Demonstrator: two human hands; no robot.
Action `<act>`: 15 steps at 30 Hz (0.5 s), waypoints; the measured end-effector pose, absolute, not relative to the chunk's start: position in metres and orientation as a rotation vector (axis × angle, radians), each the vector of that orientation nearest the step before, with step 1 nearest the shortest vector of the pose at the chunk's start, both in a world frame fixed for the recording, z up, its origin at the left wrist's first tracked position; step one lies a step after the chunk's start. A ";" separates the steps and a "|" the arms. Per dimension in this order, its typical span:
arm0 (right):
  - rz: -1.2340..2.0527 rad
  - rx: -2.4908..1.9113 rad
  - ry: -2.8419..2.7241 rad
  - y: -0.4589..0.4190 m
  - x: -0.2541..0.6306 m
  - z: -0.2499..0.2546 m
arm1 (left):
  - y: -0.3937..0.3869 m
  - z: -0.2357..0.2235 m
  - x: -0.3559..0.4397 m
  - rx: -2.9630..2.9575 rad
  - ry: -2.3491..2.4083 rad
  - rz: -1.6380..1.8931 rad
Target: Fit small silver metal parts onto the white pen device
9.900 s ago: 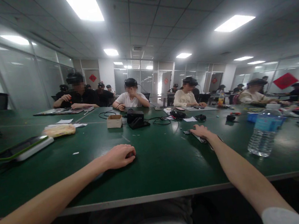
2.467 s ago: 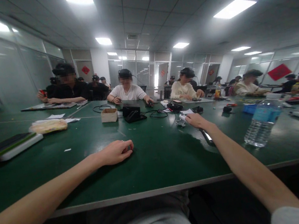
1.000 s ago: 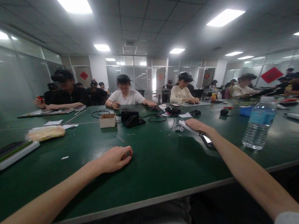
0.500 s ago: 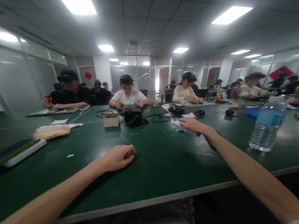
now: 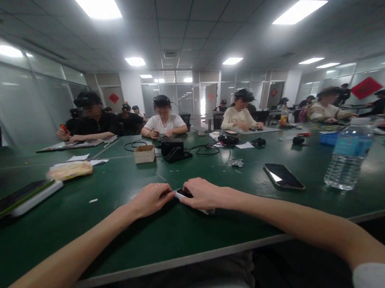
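Observation:
My right hand (image 5: 202,193) is closed over a small white object with a dark part (image 5: 183,194), low above the green table (image 5: 149,241). Most of that object is hidden beneath the palm, so its kind does not show. My left hand (image 5: 153,199) meets it from the left. Its fingers are curled together, with the tips at the object's left end. Beyond my right hand lies a little heap of small shiny bits (image 5: 235,162). A phone (image 5: 284,176) rests face up to the right of my right forearm.
A water bottle (image 5: 348,156) stands at the right. Farther back are a small open box (image 5: 144,154), a black device (image 5: 173,150) and cables. To the left lie a bread-like packet (image 5: 70,171) and a green-edged tablet (image 5: 7,199). Several people sit across the table.
My right hand has drawn back and left with the white object, from beside the shiny bits to my left hand. The phone is now uncovered. My left hand has barely moved.

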State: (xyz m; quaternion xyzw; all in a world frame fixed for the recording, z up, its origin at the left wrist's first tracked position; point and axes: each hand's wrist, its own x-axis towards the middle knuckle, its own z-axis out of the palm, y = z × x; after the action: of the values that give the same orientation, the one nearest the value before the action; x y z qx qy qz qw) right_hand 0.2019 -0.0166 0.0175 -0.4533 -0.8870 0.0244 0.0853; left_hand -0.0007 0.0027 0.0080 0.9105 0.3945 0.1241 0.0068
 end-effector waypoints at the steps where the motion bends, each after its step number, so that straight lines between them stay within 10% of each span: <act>1: 0.097 -1.368 -2.647 -0.017 0.200 0.019 | 0.004 0.008 -0.002 2.846 1.227 0.370; 15: -0.254 -2.131 -2.293 0.140 0.329 0.019 | 0.020 0.018 -0.013 2.798 1.206 0.217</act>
State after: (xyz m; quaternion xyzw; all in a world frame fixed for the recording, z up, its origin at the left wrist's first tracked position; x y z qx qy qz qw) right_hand 0.3290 0.1403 0.0195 -0.6785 -0.7301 -0.0810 0.0008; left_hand -0.0128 0.0197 0.0176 0.9152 0.3944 0.0709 0.0433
